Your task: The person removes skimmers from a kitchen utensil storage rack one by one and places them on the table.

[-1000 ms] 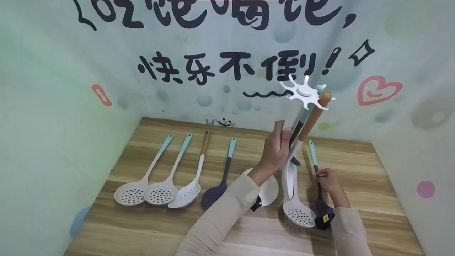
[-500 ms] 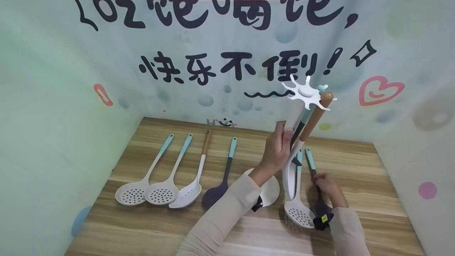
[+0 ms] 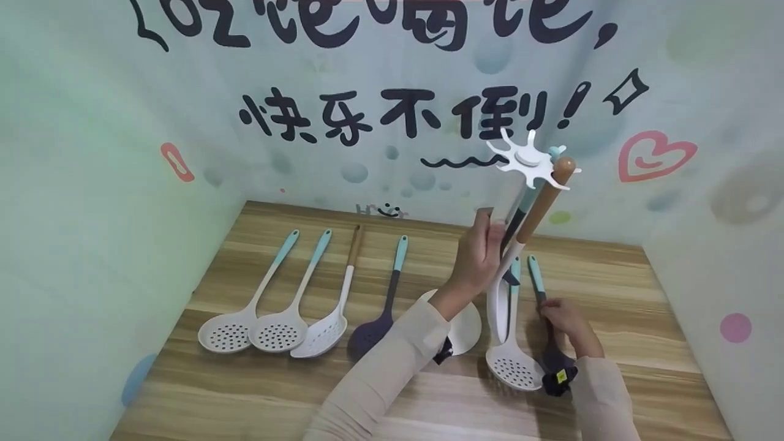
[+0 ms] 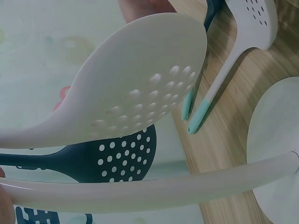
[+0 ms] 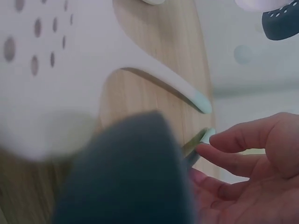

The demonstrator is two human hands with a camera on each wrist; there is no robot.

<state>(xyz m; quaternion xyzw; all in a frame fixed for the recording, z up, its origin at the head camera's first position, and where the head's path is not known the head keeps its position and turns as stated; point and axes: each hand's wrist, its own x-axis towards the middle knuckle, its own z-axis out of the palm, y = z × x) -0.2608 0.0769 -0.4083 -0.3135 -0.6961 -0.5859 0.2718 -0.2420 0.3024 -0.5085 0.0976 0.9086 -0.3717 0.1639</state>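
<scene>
My left hand (image 3: 478,254) grips the pole (image 4: 140,193) of a white utensil stand, which has a star-shaped hook top (image 3: 525,158) and a round base (image 3: 468,324). From it hang a white slotted spoon (image 4: 154,51) and a dark skimmer (image 4: 124,158). A brown handle (image 3: 539,208) stands up at the hooks. At the right, my right hand (image 3: 565,315) pinches the handle of a dark kitchen utensil (image 3: 536,275) lying on the table. Its head looms blurred in the right wrist view. A white skimmer (image 3: 514,370) lies just left of it.
Left of the stand lie two white skimmers (image 3: 225,337) with turquoise handle ends, a white slotted turner (image 3: 321,337) with a brown handle, and a dark skimmer (image 3: 370,334) partly behind my left sleeve. Behind the wooden table (image 3: 275,392) rises a printed curtain (image 3: 343,177).
The dark utensil in my right hand has been drawn slightly toward me and left, then stayed nearly still. The white skimmer beside it has shifted slightly. My left hand keeps its grip on the stand.
</scene>
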